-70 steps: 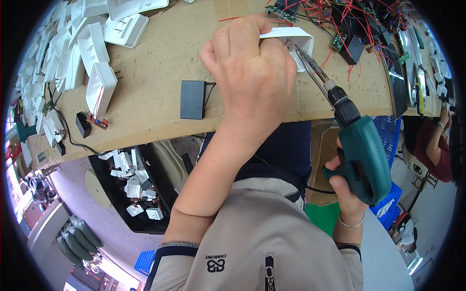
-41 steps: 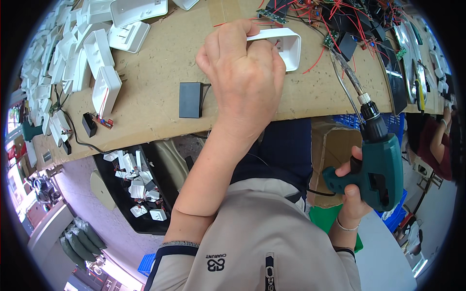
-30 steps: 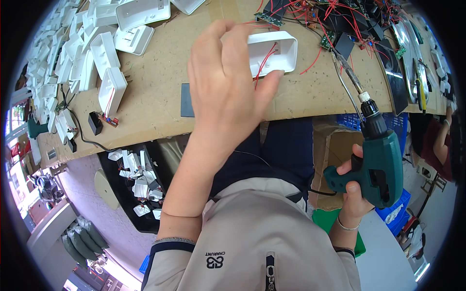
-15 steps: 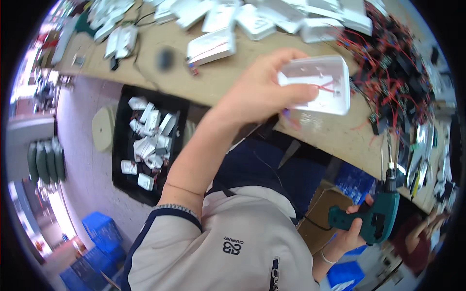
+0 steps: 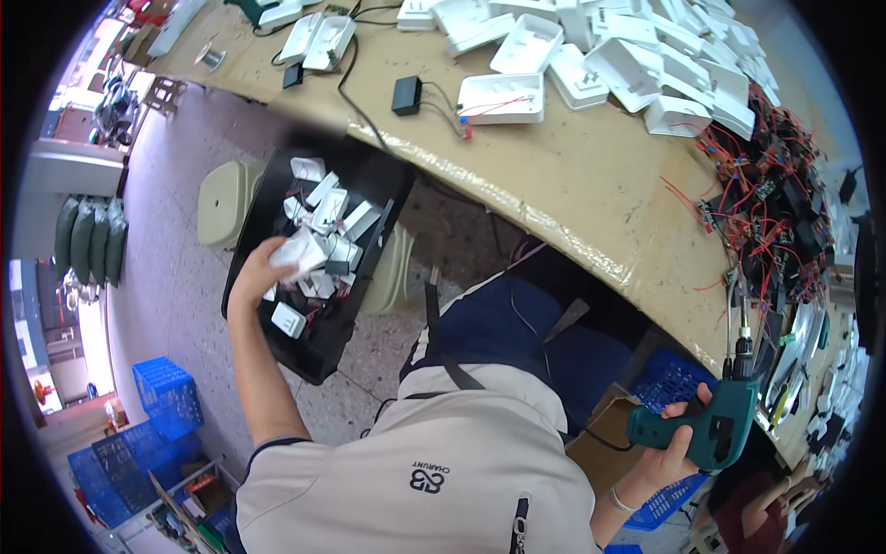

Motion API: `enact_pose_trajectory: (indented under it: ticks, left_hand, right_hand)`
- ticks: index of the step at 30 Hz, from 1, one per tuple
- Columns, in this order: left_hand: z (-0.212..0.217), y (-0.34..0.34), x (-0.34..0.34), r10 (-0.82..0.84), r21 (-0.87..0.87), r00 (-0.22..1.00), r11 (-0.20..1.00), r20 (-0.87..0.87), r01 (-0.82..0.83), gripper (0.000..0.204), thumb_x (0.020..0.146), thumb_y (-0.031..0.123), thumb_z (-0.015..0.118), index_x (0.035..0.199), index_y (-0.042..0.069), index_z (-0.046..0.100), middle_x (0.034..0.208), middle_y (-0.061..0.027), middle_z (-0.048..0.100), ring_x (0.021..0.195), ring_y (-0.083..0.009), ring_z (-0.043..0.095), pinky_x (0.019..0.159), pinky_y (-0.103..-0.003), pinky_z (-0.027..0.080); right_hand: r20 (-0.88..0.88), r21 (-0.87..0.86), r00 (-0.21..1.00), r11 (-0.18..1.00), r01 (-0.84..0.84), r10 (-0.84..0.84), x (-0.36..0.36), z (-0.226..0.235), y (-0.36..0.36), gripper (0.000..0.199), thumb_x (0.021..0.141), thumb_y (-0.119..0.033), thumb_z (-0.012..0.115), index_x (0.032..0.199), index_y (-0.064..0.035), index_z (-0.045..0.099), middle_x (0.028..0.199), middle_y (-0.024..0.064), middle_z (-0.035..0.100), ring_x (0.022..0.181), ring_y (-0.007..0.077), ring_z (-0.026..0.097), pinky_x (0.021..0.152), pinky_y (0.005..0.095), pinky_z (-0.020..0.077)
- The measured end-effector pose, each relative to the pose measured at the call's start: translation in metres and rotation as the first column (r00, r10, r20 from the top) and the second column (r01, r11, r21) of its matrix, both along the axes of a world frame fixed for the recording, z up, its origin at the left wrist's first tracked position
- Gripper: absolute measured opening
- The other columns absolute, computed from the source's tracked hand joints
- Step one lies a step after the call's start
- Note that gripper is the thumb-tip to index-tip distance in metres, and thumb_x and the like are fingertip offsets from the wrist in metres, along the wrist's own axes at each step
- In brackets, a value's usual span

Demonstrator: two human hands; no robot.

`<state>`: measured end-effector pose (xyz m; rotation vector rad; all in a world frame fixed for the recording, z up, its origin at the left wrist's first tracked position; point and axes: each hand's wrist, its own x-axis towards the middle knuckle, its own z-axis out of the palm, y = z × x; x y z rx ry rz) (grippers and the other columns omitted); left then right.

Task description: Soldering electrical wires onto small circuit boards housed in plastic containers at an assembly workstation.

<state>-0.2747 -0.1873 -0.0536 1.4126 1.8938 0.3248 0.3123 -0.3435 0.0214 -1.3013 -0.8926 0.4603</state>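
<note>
My left hand (image 5: 256, 273) is closed on a white plastic casing (image 5: 303, 251), holding it over the black bin (image 5: 318, 367) at the left. More white casings (image 5: 288, 319) with bits of wire lie jumbled in that bin, so I cannot tell whether the held one touches them. At the lower right, my right hand (image 5: 666, 459) grips a green electric screwdriver (image 5: 723, 427) by its handle. Its long bit points up beside the table's front edge.
Across the wooden table (image 5: 591, 175) lie many white casings (image 5: 526, 44), a black adapter box (image 5: 406, 96) and a heap of red-wired black parts (image 5: 773, 198). A beige stool (image 5: 226, 203) stands beside the bin. Blue crates (image 5: 166, 397) sit at the lower left.
My left hand has moved from over the table down and left to the bin with the white casing. The view has shifted left. My right hand still grips the electric screwdriver.
</note>
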Motion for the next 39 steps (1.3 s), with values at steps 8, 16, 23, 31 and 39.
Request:
enact_pose_trajectory:
  ticks: [8,16,23,31,39]
  left_hand:
    - [0.109,0.089,0.188,-0.402,0.403,0.892,0.866,0.208,0.296,0.031,0.082,0.011,0.065,0.109,-0.001,0.06,0.092,-0.0076,0.062,0.087,-0.0153,0.059,0.077,-0.028,0.046]
    - [0.125,0.217,0.329,-0.186,0.435,0.729,0.696,-0.659,0.571,0.014,0.083,0.011,0.05,0.083,0.001,0.06,0.086,-0.0174,0.066,0.079,-0.0347,0.065,0.067,-0.045,0.051]
    - [0.1,0.231,0.359,-0.246,0.417,0.822,0.766,-0.514,0.49,0.014,0.08,0.007,0.048,0.093,0.001,0.051,0.087,-0.021,0.064,0.086,-0.0399,0.061,0.073,-0.048,0.047]
    - [0.116,0.23,0.343,-0.238,0.907,0.875,-0.092,-0.422,0.412,0.026,0.077,-0.003,0.058,0.102,0.002,0.059,0.086,-0.0128,0.059,0.076,-0.0312,0.057,0.064,-0.039,0.047]
    - [0.076,0.121,0.441,-0.771,0.847,0.513,-0.065,-0.378,0.527,0.032,0.068,0.002,0.061,0.1,0.007,0.065,0.088,-0.0115,0.059,0.078,-0.0259,0.059,0.065,-0.035,0.05]
  right_hand:
    - [-0.006,0.014,1.0,1.0,-0.01,0.01,0.0,-0.002,0.005,0.06,0.082,-0.017,0.068,0.129,0.0059,0.038,0.119,0.023,0.053,0.075,0.0158,0.059,0.063,0.0253,0.0503]
    - [-0.052,-0.013,0.999,1.0,0.01,-0.01,-0.001,-0.004,0.001,0.058,0.083,-0.016,0.066,0.129,0.0056,0.038,0.119,0.0213,0.054,0.075,0.0152,0.058,0.063,0.0242,0.0492]
    - [-0.091,-0.096,0.99,0.99,0.1,-0.108,0.015,-0.014,-0.017,0.055,0.084,-0.014,0.064,0.129,0.0042,0.039,0.12,0.0194,0.054,0.076,0.0142,0.057,0.063,0.0243,0.0488]
    - [-0.162,-0.043,0.981,0.994,0.103,-0.109,0.006,-0.011,0.001,0.063,0.079,-0.016,0.071,0.129,0.0044,0.039,0.116,0.0204,0.056,0.074,0.0162,0.059,0.065,0.029,0.0514]
    - [-0.099,-0.059,0.982,0.986,0.156,-0.161,0.006,-0.004,-0.005,0.063,0.078,-0.019,0.072,0.128,0.0045,0.041,0.114,0.0223,0.057,0.073,0.0171,0.061,0.063,0.0269,0.0522]
